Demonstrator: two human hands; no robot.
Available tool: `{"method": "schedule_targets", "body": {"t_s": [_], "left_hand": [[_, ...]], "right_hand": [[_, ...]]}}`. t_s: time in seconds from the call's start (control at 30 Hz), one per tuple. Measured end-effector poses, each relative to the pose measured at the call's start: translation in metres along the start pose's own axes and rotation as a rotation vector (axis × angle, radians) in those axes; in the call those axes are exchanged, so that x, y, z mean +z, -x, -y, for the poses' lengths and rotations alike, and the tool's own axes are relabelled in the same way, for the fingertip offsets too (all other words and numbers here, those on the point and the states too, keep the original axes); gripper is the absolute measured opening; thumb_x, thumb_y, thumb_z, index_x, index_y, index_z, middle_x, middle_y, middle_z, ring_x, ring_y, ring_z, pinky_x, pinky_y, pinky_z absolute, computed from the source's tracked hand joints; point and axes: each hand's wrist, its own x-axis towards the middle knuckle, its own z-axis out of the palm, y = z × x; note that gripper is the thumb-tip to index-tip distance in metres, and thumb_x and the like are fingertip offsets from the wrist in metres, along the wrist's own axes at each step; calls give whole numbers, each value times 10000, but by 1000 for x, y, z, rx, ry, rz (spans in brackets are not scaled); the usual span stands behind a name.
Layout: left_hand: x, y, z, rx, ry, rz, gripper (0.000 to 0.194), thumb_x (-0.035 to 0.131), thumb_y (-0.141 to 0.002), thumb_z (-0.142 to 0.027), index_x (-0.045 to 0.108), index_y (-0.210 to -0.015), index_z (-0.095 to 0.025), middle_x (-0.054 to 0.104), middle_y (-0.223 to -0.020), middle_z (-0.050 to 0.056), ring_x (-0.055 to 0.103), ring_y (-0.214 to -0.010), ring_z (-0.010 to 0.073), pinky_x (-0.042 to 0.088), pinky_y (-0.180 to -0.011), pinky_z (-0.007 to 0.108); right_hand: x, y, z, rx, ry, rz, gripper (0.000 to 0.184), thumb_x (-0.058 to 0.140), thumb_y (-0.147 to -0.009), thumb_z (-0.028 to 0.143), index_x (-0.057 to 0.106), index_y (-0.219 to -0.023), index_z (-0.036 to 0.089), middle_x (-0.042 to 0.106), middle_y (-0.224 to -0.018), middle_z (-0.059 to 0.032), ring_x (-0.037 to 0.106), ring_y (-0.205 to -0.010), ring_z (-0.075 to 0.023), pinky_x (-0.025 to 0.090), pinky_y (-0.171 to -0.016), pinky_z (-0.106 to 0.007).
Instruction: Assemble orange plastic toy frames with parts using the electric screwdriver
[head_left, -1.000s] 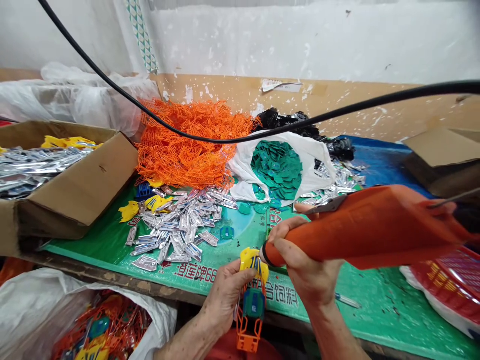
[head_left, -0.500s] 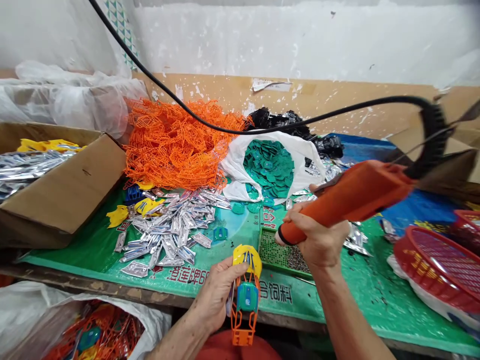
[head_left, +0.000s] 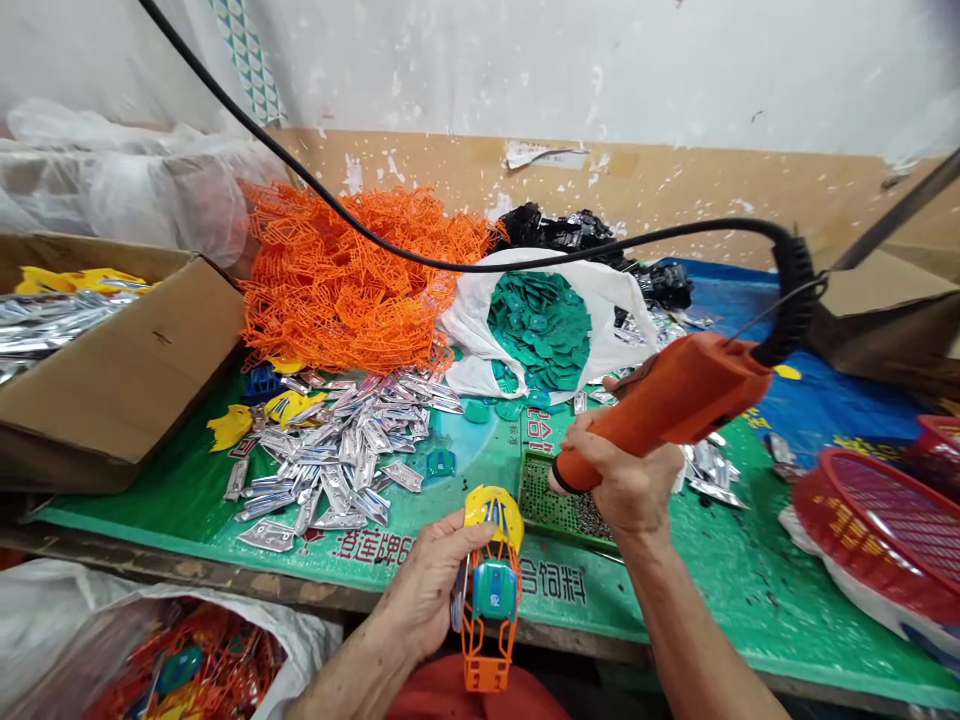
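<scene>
My left hand (head_left: pixel 424 590) grips a small plastic toy assembly (head_left: pixel 489 590): an orange frame with a yellow cap on top and a teal piece in the middle, held upright just in front of the table edge. My right hand (head_left: pixel 622 480) is wrapped round an orange electric screwdriver (head_left: pixel 667 400) whose black cord (head_left: pixel 420 262) arcs up and left. The screwdriver's tip points down-left over a green tray of small screws (head_left: pixel 559 505), a short way right of the toy's yellow cap.
Silver foil pieces (head_left: pixel 341 460) lie scattered on the green table cover (head_left: pixel 750 590). Behind are an orange frame pile (head_left: pixel 352 290), a white bag of teal parts (head_left: pixel 544 325) and black parts (head_left: pixel 570 232). A cardboard box (head_left: pixel 120 380) stands left, a red basket (head_left: pixel 885 535) right, another bag (head_left: pixel 150 650) below.
The screwdriver has swung away from the toy's yellow cap to above the screw tray, then dipped slightly. My left hand keeps the toy almost still.
</scene>
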Motion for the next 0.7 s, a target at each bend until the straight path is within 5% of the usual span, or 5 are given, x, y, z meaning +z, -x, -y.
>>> {"method": "schedule_targets", "body": {"t_s": [0.17,0.7], "left_hand": [[0,1,0,-23,32,32,331,831,-624,-297,721,-837,-68,718,-676,87,599,-477,142,559,-495,296],[4,1,-2,65,31,29,400,861,-600,-336,735,-886,-87,718,-727,58,612,-556,115,515,-534,218]], "right_hand": [[0,0,1,-11,22,-12,114,765,-554,184,657,-582,161,629,-583,0,575,-563,-158,481,-571,-333],[-2,-1,7,-26,-38,19,163,767,-611,214,636,-701,179,625,-605,27,569,-517,-148,478,-544,-330]]}}
